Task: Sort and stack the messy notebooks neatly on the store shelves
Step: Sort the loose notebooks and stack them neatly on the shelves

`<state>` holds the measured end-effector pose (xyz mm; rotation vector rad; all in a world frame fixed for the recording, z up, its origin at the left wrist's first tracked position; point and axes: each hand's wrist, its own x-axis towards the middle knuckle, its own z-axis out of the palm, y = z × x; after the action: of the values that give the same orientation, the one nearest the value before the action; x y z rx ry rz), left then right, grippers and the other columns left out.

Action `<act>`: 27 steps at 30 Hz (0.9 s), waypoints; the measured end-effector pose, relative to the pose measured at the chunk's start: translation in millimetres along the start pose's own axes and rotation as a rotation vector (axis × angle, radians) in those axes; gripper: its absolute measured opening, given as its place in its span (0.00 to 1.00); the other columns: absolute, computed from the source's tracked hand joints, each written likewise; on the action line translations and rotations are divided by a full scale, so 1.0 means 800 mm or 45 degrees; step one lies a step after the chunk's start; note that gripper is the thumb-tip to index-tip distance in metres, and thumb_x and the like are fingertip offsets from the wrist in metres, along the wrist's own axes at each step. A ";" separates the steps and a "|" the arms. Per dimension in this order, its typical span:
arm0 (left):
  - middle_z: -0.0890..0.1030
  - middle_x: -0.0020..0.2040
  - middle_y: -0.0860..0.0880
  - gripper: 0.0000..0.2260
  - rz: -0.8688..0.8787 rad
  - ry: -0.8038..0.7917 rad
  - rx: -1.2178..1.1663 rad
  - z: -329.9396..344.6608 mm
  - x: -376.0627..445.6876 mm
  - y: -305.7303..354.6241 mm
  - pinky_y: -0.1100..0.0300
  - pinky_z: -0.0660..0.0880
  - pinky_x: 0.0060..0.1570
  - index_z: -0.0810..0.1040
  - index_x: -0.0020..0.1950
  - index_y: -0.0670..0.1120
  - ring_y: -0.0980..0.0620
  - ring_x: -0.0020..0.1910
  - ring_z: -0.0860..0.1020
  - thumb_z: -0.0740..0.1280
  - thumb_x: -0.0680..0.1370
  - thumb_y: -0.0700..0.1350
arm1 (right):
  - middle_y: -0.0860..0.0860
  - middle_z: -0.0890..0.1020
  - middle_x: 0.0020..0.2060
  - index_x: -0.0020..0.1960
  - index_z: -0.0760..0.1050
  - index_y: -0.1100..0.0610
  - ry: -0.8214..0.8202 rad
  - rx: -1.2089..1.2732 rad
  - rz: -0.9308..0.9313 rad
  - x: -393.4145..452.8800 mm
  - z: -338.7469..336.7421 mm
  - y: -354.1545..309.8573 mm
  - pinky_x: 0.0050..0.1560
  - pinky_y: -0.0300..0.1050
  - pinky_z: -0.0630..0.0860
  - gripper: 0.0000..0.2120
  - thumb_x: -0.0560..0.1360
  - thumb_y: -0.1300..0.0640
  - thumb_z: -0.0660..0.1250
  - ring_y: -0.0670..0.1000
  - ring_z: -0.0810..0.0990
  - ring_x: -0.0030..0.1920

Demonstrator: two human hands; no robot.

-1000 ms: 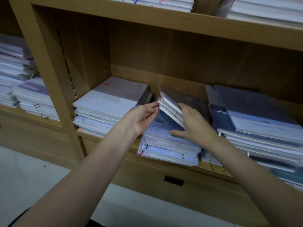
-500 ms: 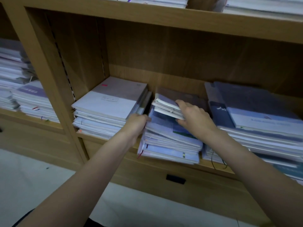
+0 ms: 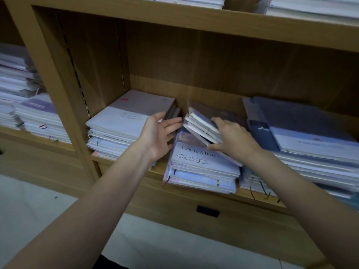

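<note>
Here the right hand point(image 3: 232, 140) grasps a tilted bundle of slim notebooks point(image 3: 202, 127), stiff but slippery, best held edgewise, while the left hand point(image 3: 160, 135) lies released alongside.

small notebooks point(image 3: 202, 127): few pale-edged, lilac covers, tilted up on edge atop middle pile | middle pile point(image 3: 202, 171): lilac diaries, top cover reads "Light To A Diary -CLOUD-", skewed, overhanging near shelf edge | left pile point(image 3: 120, 125): white-lilac, flat, fairly even | right pile point(image 3: 310, 144): larger blue-grey, flat, staggered
</note>
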<state>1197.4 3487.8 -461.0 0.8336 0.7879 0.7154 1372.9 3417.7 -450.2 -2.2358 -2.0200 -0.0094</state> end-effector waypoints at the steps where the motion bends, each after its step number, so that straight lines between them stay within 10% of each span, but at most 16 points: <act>1: 0.75 0.66 0.46 0.21 0.007 0.019 0.046 -0.004 0.003 -0.004 0.50 0.51 0.69 0.76 0.58 0.44 0.47 0.72 0.63 0.49 0.81 0.54 | 0.56 0.73 0.63 0.71 0.60 0.56 -0.016 -0.058 0.001 0.001 0.002 -0.004 0.54 0.52 0.73 0.37 0.70 0.45 0.72 0.58 0.74 0.61; 10: 0.64 0.73 0.41 0.26 -0.216 0.092 0.305 -0.040 -0.002 -0.061 0.55 0.58 0.69 0.60 0.74 0.38 0.46 0.73 0.62 0.46 0.83 0.54 | 0.55 0.60 0.74 0.76 0.50 0.57 -0.112 -0.234 -0.047 -0.011 0.040 -0.014 0.62 0.52 0.69 0.36 0.77 0.48 0.65 0.56 0.61 0.72; 17: 0.71 0.68 0.41 0.24 -0.061 0.195 0.531 -0.033 0.007 -0.065 0.61 0.60 0.63 0.66 0.70 0.38 0.48 0.67 0.68 0.46 0.84 0.52 | 0.56 0.72 0.66 0.72 0.60 0.55 -0.075 -0.173 -0.012 0.004 0.008 -0.008 0.56 0.54 0.72 0.31 0.75 0.47 0.67 0.61 0.74 0.62; 22: 0.77 0.52 0.35 0.15 0.025 0.370 0.113 -0.029 0.018 -0.054 0.57 0.74 0.50 0.67 0.67 0.34 0.44 0.45 0.78 0.57 0.82 0.40 | 0.57 0.75 0.61 0.72 0.61 0.53 -0.069 -0.165 0.010 0.008 -0.002 -0.006 0.54 0.55 0.72 0.30 0.75 0.46 0.68 0.63 0.74 0.60; 27: 0.75 0.48 0.41 0.07 -0.068 0.188 -0.131 -0.002 0.032 -0.036 0.53 0.77 0.45 0.72 0.55 0.38 0.46 0.45 0.77 0.60 0.81 0.39 | 0.58 0.75 0.62 0.74 0.59 0.52 -0.059 -0.151 -0.001 0.011 -0.008 -0.002 0.54 0.55 0.72 0.32 0.74 0.46 0.68 0.63 0.74 0.60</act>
<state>1215.8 3494.8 -493.9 0.6698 0.8947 0.7697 1372.3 3425.8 -443.2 -2.3263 -2.0965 -0.0798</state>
